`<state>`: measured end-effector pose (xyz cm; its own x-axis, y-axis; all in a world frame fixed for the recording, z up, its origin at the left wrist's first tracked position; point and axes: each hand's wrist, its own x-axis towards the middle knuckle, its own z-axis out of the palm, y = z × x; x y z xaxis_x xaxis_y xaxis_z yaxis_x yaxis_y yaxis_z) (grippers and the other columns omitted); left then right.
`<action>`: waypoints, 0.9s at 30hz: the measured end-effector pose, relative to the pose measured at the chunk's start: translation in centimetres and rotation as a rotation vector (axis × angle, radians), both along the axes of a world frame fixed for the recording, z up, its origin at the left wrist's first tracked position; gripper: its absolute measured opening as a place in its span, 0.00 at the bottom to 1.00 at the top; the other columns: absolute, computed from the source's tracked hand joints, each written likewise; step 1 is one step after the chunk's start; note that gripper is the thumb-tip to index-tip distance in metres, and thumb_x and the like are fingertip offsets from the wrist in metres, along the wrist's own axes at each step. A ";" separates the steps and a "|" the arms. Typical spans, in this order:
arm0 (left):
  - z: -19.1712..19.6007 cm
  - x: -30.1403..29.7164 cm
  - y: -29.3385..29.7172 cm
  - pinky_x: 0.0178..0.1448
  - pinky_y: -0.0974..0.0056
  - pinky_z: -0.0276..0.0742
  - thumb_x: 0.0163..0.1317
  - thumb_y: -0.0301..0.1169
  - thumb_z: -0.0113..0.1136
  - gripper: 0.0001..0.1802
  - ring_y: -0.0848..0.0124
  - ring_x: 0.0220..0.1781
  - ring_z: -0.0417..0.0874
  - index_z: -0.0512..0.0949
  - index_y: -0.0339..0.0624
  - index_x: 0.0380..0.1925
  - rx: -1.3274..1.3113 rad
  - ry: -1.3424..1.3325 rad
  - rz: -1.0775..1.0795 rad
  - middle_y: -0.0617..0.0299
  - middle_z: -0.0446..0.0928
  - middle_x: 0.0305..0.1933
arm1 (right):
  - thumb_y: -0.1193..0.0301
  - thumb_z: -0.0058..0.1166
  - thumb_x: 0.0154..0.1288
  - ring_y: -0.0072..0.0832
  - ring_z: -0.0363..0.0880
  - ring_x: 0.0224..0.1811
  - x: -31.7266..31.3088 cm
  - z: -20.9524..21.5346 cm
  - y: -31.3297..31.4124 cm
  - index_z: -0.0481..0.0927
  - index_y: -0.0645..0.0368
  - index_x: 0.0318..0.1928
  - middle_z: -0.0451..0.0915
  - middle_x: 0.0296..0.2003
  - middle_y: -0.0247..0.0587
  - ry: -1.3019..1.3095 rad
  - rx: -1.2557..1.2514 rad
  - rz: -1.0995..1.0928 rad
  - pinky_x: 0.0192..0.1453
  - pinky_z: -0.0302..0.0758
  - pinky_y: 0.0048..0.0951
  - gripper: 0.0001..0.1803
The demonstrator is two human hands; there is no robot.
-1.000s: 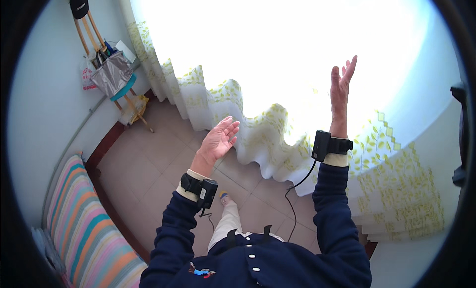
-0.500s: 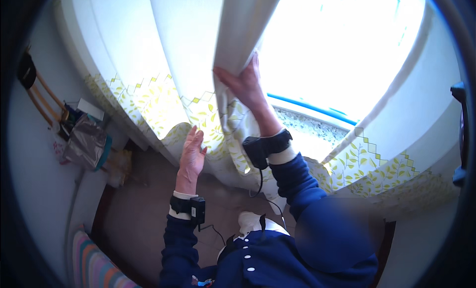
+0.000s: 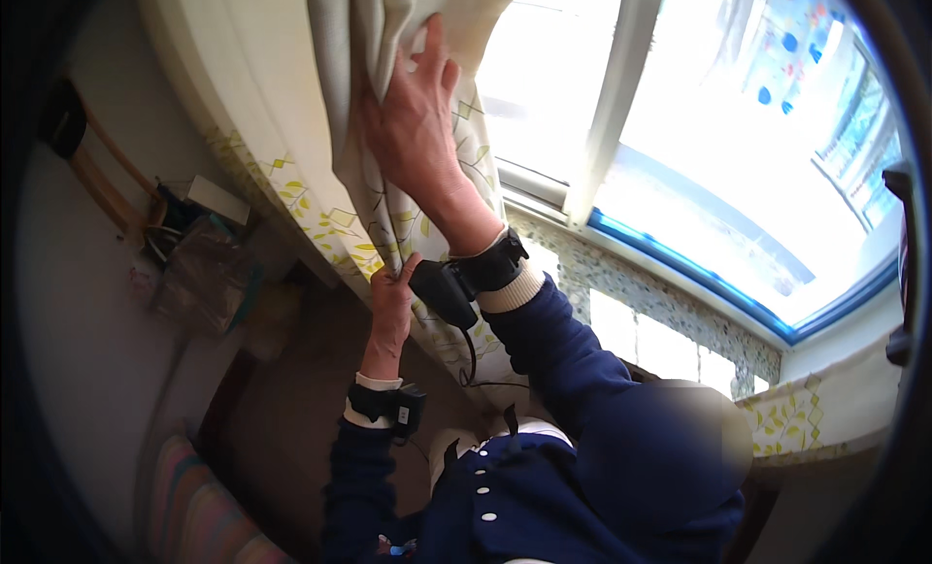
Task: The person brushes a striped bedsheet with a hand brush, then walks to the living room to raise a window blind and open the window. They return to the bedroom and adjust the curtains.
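Observation:
A long pale curtain (image 3: 262, 79) with a yellow-green leaf and diamond border hangs at the left of the window, bunched into folds under my hands. High on the bunch, my right hand (image 3: 417, 137) is wrapped round the cloth, one finger pointing up; part of the other fingers is hidden in the folds. Lower down, my left hand (image 3: 391, 307) pinches the patterned part of the same curtain, thumb upward. Each wrist wears a black strapped device; a cable shows at the right one.
To the right is a window (image 3: 607, 108) with a blue lower frame and a speckled stone sill (image 3: 582, 263). Another curtain piece (image 3: 801, 414) hangs at the lower right. Wooden-handled things and a plastic bag (image 3: 204, 278) stand by the left wall, above striped fabric (image 3: 199, 506).
The curtain has been drawn left and gathered, baring more window and sill. My right hand has moved left and up with it. My left hand, open before, has closed on the cloth.

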<state>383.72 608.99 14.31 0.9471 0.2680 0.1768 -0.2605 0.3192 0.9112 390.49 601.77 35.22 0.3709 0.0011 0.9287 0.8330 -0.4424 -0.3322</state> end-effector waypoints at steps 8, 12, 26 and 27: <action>0.6 6.9 10.3 0.26 0.71 0.53 0.59 0.34 0.60 0.15 0.83 0.23 0.56 0.70 0.45 0.16 0.107 0.101 0.165 0.78 0.61 0.19 | 0.76 0.49 0.55 0.60 0.53 0.58 9.7 -0.9 11.3 0.67 0.56 0.56 0.49 0.62 0.67 -0.035 -0.196 -0.038 0.59 0.58 0.47 0.25; 1.2 10.6 16.4 0.27 0.71 0.55 0.59 0.32 0.59 0.14 0.83 0.24 0.57 0.70 0.44 0.17 0.120 0.035 0.232 0.78 0.62 0.20 | 0.77 0.48 0.54 0.59 0.57 0.55 13.4 -1.3 19.3 0.68 0.55 0.55 0.48 0.63 0.64 0.109 -0.136 -0.098 0.57 0.61 0.47 0.25; 2.7 19.9 38.1 0.48 0.66 0.69 0.58 0.34 0.59 0.17 0.73 0.43 0.74 0.75 0.36 0.45 0.321 0.293 0.251 0.64 0.76 0.43 | 0.73 0.49 0.54 0.60 0.61 0.58 23.1 0.5 36.9 0.65 0.55 0.57 0.52 0.63 0.63 0.566 -0.485 -0.046 0.58 0.64 0.50 0.27; 3.1 19.1 38.2 0.49 0.64 0.69 0.58 0.35 0.59 0.18 0.70 0.44 0.74 0.75 0.34 0.45 0.289 0.294 0.230 0.61 0.76 0.43 | 0.71 0.50 0.55 0.60 0.58 0.60 22.6 0.0 35.7 0.65 0.57 0.57 0.52 0.63 0.63 0.603 -0.534 0.007 0.59 0.62 0.51 0.26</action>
